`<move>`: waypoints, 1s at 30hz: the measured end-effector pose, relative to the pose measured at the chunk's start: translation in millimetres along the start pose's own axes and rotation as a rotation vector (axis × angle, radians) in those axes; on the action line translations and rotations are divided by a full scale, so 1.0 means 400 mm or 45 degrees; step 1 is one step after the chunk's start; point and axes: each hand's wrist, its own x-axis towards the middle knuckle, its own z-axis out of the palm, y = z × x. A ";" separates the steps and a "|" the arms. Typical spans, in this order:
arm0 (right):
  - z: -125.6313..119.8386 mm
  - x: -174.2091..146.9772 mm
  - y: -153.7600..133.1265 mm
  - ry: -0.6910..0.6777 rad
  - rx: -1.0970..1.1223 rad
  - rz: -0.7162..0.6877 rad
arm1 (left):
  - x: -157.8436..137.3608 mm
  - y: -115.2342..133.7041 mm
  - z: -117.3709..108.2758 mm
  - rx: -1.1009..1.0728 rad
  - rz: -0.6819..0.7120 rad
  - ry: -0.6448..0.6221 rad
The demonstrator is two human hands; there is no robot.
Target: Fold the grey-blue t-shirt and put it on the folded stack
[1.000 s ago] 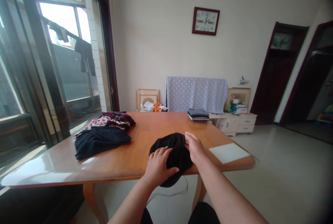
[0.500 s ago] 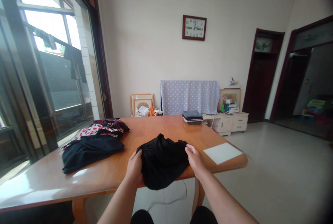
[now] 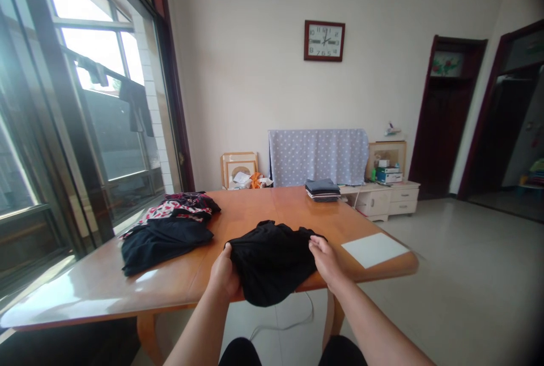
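Observation:
A black cloth garment is stretched between my two hands at the near edge of the wooden table; its exact kind does not show. My left hand grips its left side, thumb on top and the other fingers hidden underneath. On the opposite side, my right hand pinches the upper right edge between thumb and fingers. The garment's lower part hangs in a rounded fold over the table's front edge.
Dark and red-patterned clothes lie heaped on the table's left. A folded stack of clothes sits at the far edge. A white sheet lies near the right corner. Behind stands a white cabinet.
The garment is pulled a little wider, my hands slightly further apart. The whole scene has shifted rightward as the head view turned left.

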 end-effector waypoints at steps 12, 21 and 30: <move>0.001 0.002 0.001 0.051 0.032 0.018 | -0.033 0.009 -0.001 -0.088 -0.037 -0.143; 0.118 -0.100 -0.130 0.107 -0.138 -0.402 | -0.040 0.007 0.010 -0.158 -0.099 -0.122; 0.289 -0.228 -0.207 -0.944 0.182 -0.052 | -0.038 0.009 -0.003 -0.034 -0.185 -0.122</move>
